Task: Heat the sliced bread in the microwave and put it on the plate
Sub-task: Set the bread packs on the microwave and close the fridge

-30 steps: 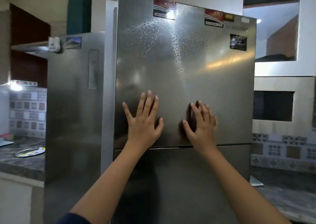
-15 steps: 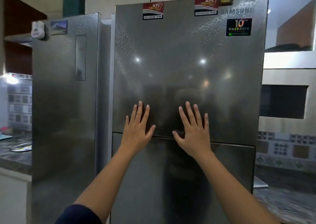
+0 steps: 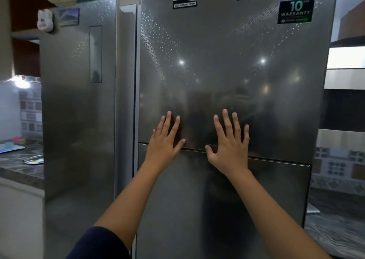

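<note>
A tall steel fridge fills the head view, its upper door (image 3: 227,71) closed above the lower door (image 3: 217,209). My left hand (image 3: 165,142) and my right hand (image 3: 230,146) lie flat with straight, spread fingers on the bottom of the upper door, just over the seam between the doors. Neither hand holds anything. A plate (image 3: 34,159) rests on the dark counter at the far left. No bread and no microwave are in view.
A second steel fridge (image 3: 79,110) stands close on the left. The dark stone counter (image 3: 19,169) on the left also carries a light blue board (image 3: 9,147). Another counter (image 3: 335,229) runs along the right under a tiled wall.
The upper fridge door has swung shut under both hands. My hands now lie flatter and a little lower on it, and the view has come closer.
</note>
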Demonstrator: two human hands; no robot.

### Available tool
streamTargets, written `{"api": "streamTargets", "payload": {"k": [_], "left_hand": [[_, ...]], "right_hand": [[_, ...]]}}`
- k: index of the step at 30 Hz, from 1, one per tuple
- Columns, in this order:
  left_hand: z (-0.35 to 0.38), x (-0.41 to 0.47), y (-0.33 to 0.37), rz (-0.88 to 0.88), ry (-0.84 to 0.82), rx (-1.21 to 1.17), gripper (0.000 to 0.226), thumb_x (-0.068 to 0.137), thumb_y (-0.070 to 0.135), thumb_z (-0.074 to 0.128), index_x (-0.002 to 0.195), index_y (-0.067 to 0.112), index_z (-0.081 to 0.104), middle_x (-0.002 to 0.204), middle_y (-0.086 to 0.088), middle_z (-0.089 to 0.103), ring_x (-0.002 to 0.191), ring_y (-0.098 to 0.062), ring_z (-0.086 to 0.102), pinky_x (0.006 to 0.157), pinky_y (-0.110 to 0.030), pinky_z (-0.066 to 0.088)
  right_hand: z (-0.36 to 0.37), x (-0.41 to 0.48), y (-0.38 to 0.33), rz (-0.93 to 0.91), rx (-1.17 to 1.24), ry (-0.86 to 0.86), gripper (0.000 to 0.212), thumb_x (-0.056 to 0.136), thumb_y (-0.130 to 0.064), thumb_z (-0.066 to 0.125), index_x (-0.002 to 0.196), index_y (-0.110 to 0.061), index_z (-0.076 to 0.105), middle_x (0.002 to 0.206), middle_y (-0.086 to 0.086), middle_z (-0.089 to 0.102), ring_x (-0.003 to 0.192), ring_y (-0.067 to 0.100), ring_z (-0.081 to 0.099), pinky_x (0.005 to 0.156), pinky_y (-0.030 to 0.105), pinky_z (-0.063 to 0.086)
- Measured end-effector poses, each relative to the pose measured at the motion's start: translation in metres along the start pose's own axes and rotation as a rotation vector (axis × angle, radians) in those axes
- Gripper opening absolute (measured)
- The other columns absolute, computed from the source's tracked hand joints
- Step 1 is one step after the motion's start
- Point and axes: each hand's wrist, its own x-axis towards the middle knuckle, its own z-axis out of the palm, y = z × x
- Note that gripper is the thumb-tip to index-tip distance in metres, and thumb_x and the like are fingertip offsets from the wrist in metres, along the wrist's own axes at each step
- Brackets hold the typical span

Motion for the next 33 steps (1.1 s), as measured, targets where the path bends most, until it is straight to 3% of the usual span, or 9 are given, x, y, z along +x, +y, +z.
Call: {"api": "streamTargets", "payload": {"k": [3,7,12,16,19,23,27,33], "left_hand": [[-0.003,-0.002,0.0,0.001,-0.019,0.005,0.073,0.094,0.05,0.035,0.144,0.033,-0.016,0.149,0.01,-0.028,0.144,-0.014,-0.017,0.117,-0.047,0.019],[-0.009,-0.007,-0.003,0.011,-0.068,-0.005,0.076,0.094,0.046,0.042,0.146,0.032,-0.011,0.152,0.009,-0.027,0.144,-0.014,-0.016,0.115,-0.043,0.026],[-0.031,-0.013,-0.014,0.045,-0.179,-0.013,0.075,0.093,0.034,0.049,0.149,0.028,0.0,0.158,0.006,-0.012,0.146,-0.014,-0.001,0.111,-0.035,0.033],[-0.05,-0.031,-0.031,0.06,-0.242,0.047,0.069,0.095,0.036,0.044,0.15,0.016,0.008,0.159,-0.002,0.008,0.145,-0.018,0.013,0.113,-0.036,0.029],[-0.066,-0.06,-0.066,0.011,-0.264,0.005,0.063,0.097,0.034,0.038,0.149,0.012,0.01,0.157,-0.006,0.014,0.145,-0.02,0.014,0.118,-0.035,0.018],[-0.094,-0.102,-0.136,-0.127,-0.312,-0.036,0.057,0.1,0.031,0.031,0.148,0.007,0.013,0.157,-0.009,0.014,0.146,-0.02,0.011,0.119,-0.032,0.009],[-0.126,-0.143,-0.218,-0.278,-0.321,-0.02,0.054,0.101,0.029,0.027,0.148,0.005,0.015,0.157,-0.01,0.014,0.146,-0.02,0.01,0.118,-0.032,0.008],[-0.182,-0.196,-0.322,-0.453,-0.313,-0.007,0.051,0.102,0.026,0.024,0.148,0.006,0.016,0.157,-0.01,0.013,0.146,-0.019,0.009,0.118,-0.032,0.008]], "right_hand": [[-0.001,-0.003,-0.005,0.014,0.022,-0.021,0.091,0.081,-0.041,0.059,0.151,-0.027,0.004,0.159,-0.001,-0.011,0.143,0.02,-0.02,0.113,0.046,-0.014],[0.003,-0.009,-0.01,0.036,0.028,0.02,0.082,0.081,-0.035,0.061,0.15,-0.024,0.018,0.159,0.003,0.005,0.144,0.022,-0.008,0.114,0.049,-0.001],[0.002,-0.019,-0.031,0.1,0.043,0.003,0.075,0.08,-0.021,0.063,0.147,-0.02,0.029,0.157,0.007,0.019,0.145,0.029,0.01,0.114,0.052,0.015],[-0.002,-0.036,-0.055,0.155,0.077,-0.094,0.07,0.08,-0.014,0.06,0.145,-0.016,0.033,0.158,0.009,0.013,0.145,0.029,0.009,0.114,0.048,0.024],[0.0,-0.05,-0.093,0.134,0.099,-0.3,0.063,0.09,-0.019,0.05,0.148,-0.016,0.026,0.159,0.011,0.0,0.146,0.029,-0.001,0.118,0.041,0.015],[0.015,-0.061,-0.171,0.042,0.256,-0.572,0.053,0.099,-0.021,0.036,0.149,-0.016,0.019,0.159,0.007,0.004,0.147,0.022,0.001,0.118,0.038,0.006],[0.038,-0.063,-0.265,0.031,0.495,-0.663,0.048,0.103,-0.023,0.027,0.149,-0.013,0.02,0.159,0.007,0.006,0.147,0.02,0.0,0.118,0.037,0.001],[0.081,-0.064,-0.403,-0.045,0.598,-0.688,0.047,0.103,-0.022,0.027,0.147,-0.009,0.024,0.158,0.01,0.009,0.147,0.02,0.003,0.117,0.037,0.001]]}}
